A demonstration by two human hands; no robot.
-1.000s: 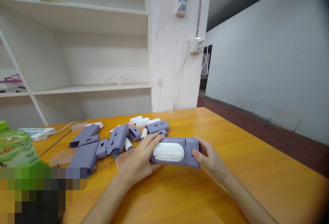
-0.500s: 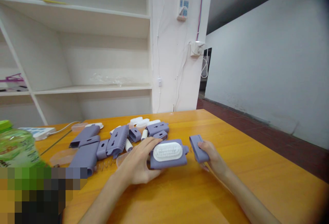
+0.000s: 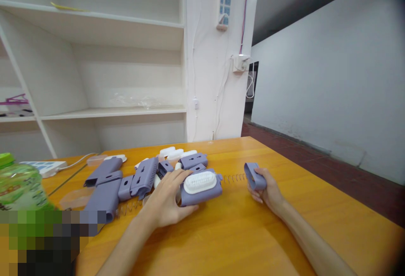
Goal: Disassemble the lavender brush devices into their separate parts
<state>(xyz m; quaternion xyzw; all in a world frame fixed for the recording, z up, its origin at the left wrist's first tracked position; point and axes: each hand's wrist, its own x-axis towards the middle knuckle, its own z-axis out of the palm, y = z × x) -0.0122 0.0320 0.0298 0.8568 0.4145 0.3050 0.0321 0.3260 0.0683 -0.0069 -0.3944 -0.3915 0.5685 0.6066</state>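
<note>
My left hand (image 3: 167,198) grips a purple plastic housing (image 3: 202,195) just above the table. On the housing's upper face sits a white oval piece (image 3: 200,182) with a ridged centre. Off to the right, my right hand (image 3: 267,187) is closed on a short purple sleeve (image 3: 255,177), its hollow end turned toward the housing. A thin coil spring (image 3: 234,178) spans the gap between the two purple parts; whether it is fixed to either one I cannot tell. Behind my left hand lie more purple housings (image 3: 146,177).
White oval pieces (image 3: 175,154), another spring (image 3: 128,208) and clear plastic covers (image 3: 76,198) lie on the orange table (image 3: 240,234). A green-capped jar (image 3: 23,183) and a power strip (image 3: 47,168) stand at the left. White shelving (image 3: 126,112) rises behind.
My right hand has moved right with the sleeve, widening the gap from the housing and bringing the spring into full view. My left hand has shifted slightly left, tilting the housing.
</note>
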